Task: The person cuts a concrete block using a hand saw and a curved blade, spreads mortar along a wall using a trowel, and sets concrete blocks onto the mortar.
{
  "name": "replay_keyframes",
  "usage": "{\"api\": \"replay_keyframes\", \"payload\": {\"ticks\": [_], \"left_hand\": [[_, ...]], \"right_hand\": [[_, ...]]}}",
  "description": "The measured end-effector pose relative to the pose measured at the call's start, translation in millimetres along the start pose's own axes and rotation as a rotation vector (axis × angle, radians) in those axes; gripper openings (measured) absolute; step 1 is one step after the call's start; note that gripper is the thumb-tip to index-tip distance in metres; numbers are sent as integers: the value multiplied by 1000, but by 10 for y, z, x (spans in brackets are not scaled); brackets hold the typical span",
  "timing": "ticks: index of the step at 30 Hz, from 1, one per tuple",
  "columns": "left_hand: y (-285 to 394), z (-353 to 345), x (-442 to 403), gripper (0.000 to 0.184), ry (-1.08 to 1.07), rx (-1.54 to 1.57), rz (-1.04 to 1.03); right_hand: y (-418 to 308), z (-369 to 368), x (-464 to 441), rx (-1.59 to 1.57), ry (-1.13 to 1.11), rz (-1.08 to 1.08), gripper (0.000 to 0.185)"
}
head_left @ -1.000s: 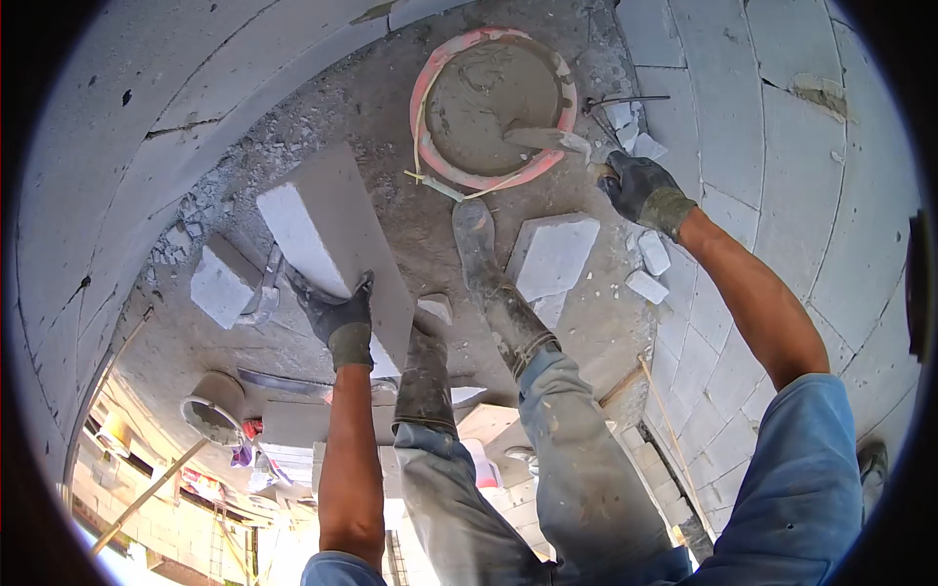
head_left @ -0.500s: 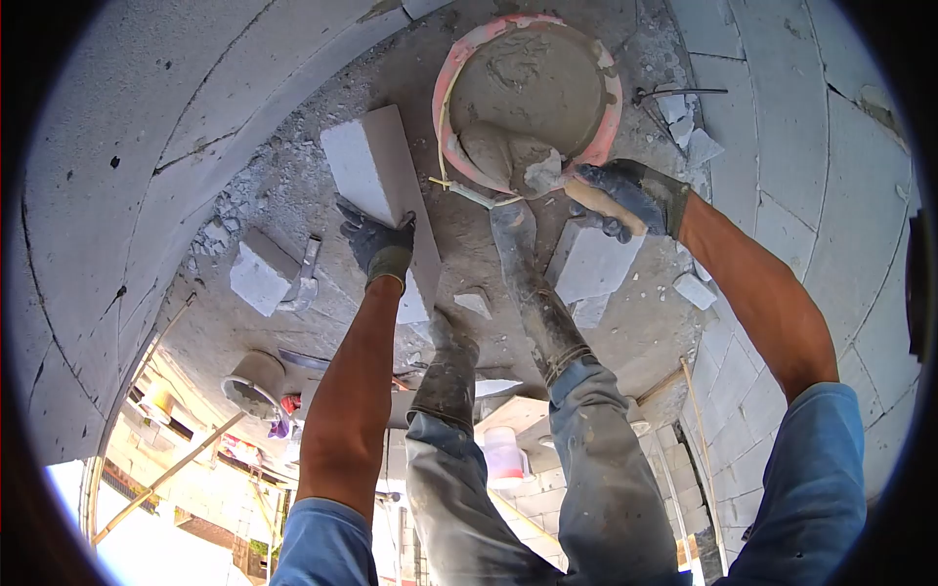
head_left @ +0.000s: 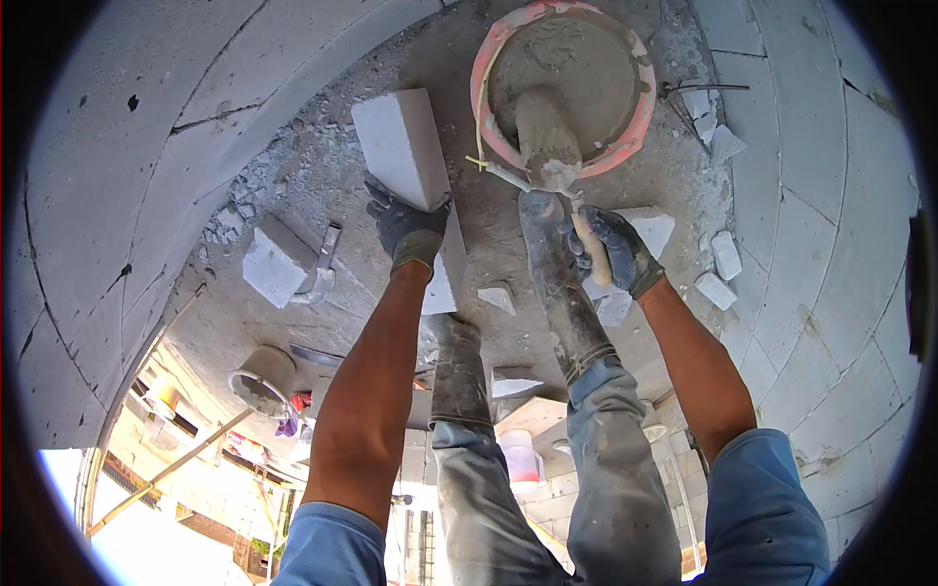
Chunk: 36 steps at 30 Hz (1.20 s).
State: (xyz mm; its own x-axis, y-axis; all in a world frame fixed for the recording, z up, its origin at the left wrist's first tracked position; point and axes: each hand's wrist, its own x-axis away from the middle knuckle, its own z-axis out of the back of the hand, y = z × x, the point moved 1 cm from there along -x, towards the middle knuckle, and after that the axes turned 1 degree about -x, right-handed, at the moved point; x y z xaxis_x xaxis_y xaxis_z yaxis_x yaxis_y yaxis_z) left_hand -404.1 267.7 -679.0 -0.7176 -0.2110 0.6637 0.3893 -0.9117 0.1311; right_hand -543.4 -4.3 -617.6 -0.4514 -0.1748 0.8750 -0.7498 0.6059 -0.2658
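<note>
My gloved left hand [head_left: 407, 225] grips the middle of a long pale block [head_left: 410, 137], its fingers on one side and the thumb on the other. The block stands on the dusty floor. In my gloved right hand [head_left: 621, 249] is the wooden handle of a trowel [head_left: 592, 246]. A thick heap of wet grey mortar [head_left: 547, 127] covers the trowel's blade, at the near rim of a round pink bucket [head_left: 640, 103]. More mortar fills the bucket, and a yellowish cord runs along its left side.
A broken block [head_left: 277, 264] and a hammer-like tool [head_left: 324, 269] lie left of the long block. Block pieces [head_left: 650, 230] lie beyond my right hand. Curving block walls [head_left: 791, 195] rise on both sides. A dirty bucket [head_left: 264, 376] stands lower left.
My right hand has swung left and closer to me, turning the trowel so its handle points more toward me. The mortar-laden blade is now more upright in view. My left hand stays on the block.
</note>
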Motion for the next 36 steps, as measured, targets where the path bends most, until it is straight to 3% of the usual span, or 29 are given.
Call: {"api": "replay_keyframes", "payload": {"ticks": [2, 4, 8, 9, 11, 12, 14, 17, 18, 19, 20, 21, 24, 28, 30, 32, 34, 36], "left_hand": [[-137, -72, -24, 137, 91, 41, -77], [-151, -121, 18, 135, 178, 88, -157], [-212, -62, 47, 133, 116, 126, -179], [-254, -52, 41, 133, 112, 159, -243], [-500, -139, 32, 128, 113, 324, -398], [-651, -174, 131, 124, 123, 178, -373], [-781, 69, 553, 118, 235, 136, -415], [-1087, 382, 1304, 104, -3, 424, -268], [-1431, 272, 1429, 99, -93, 390, -217], [-1519, 467, 1712, 91, -194, 350, -185], [-1554, 630, 1946, 79, -184, 228, -224], [-1605, 781, 2160, 69, -130, 249, -381], [-845, 1942, 2717, 55, -231, 339, -569], [465, 3443, 2882, 55, 2, 225, -895], [1117, 4094, 2839, 50, 279, 91, -1163], [1872, 4754, 2827, 55, 519, -118, -1250], [2579, 5335, 2847, 60, 678, -216, -1361], [3135, 5671, 2639, 57, 662, -60, -1500]], "right_hand": [[187, 118, -216, 224, -18, 53, 35], [277, 32, -311, -112, 22, 40, 33], [210, -157, -232, -127, 40, 101, 38], [172, -250, -161, -6, 143, 255, 37], [204, -141, -99, -2, 107, 238, 37], [220, -72, -89, 228, 164, 366, 35], [142, -181, 148, 135, 182, 290, 27], [7, -401, 616, -93, 130, 197, 19], [-6, -435, 763, -115, 112, 232, 19], [-1, -418, 880, -205, 82, 126, 20], [-47, -414, 998, -287, 48, 17, 21], [-141, -476, 1164, -298, 29, 49, 21], [-609, -664, 1760, -300, 29, 256, 19], [-1502, -702, 2362, -251, 21, 328, 16], [-2125, -653, 2563, 114, 118, 628, 23], [-2767, -457, 2609, 512, 335, 762, 27], [-3492, -398, 2699, 1150, 596, 1289, 31], [-4151, -565, 2923, 1372, 737, 1211, 33]]}}
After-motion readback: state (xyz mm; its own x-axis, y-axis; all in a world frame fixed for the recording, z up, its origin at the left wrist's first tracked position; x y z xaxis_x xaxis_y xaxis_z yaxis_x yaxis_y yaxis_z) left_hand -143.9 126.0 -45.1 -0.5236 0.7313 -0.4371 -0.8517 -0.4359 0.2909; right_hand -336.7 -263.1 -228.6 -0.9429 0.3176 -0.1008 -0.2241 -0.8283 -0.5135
